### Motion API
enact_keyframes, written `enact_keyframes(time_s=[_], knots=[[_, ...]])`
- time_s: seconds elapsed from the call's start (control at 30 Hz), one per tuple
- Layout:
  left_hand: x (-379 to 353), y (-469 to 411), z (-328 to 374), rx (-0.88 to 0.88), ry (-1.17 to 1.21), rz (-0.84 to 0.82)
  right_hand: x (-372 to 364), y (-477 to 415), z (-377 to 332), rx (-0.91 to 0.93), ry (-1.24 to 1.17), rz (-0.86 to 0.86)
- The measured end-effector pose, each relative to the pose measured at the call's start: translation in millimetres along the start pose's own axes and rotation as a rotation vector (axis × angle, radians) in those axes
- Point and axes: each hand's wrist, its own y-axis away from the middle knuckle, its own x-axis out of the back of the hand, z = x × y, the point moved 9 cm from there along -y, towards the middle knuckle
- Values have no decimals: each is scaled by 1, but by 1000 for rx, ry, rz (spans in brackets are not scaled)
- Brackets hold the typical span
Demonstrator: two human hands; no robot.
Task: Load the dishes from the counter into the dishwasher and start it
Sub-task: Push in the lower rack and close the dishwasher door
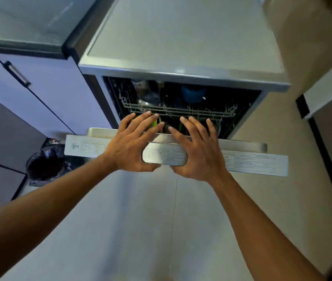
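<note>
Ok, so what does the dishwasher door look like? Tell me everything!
The dishwasher door is silvery and metal-looking. It is part-way open, tilted out from the top toward the person. Its top edge carries a long white printed label, and a rounded handle panel sits in the middle. The left hand and right hand both rest on it, with fingers straight across the top edge and thumbs under the handle panel.

The dishwasher [181,47] is silver-grey outside and black inside. Its wire rack [181,111] is pale grey and holds a blue vessel [193,94], with bright green pieces [154,123] below. A white label [256,162] with fine black print lines the door's edge. The cabinets [59,88] are lavender, the bin bag [47,165] black and the floor [140,220] beige.
</note>
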Motion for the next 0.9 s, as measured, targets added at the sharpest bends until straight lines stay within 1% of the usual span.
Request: enact_keyframes(time_s=[0.07, 0.23, 0.47, 0.6, 0.7, 0.8, 0.9], knots=[[10, -27, -21, 42, -29, 29, 10, -29, 18, -1, 12, 27], [16, -90, -69, 95, -52, 20, 19, -97, 60, -34, 24, 59], [10, -144, -108, 62, -52, 2, 10, -151, 99, -60, 93, 5], [13, -151, -113, 17, -7, 82, 8, -157, 102, -119, 70, -6], [12, -153, -116, 14, 14, 116, 9, -159, 104, -159, 60, -24], [13, -157, -120, 45, -5, 194, 11, -166, 106, -255, 51, -22], [13, -160, -119, 96, -23, 250, 10, -169, 109, -356, 39, 19]])
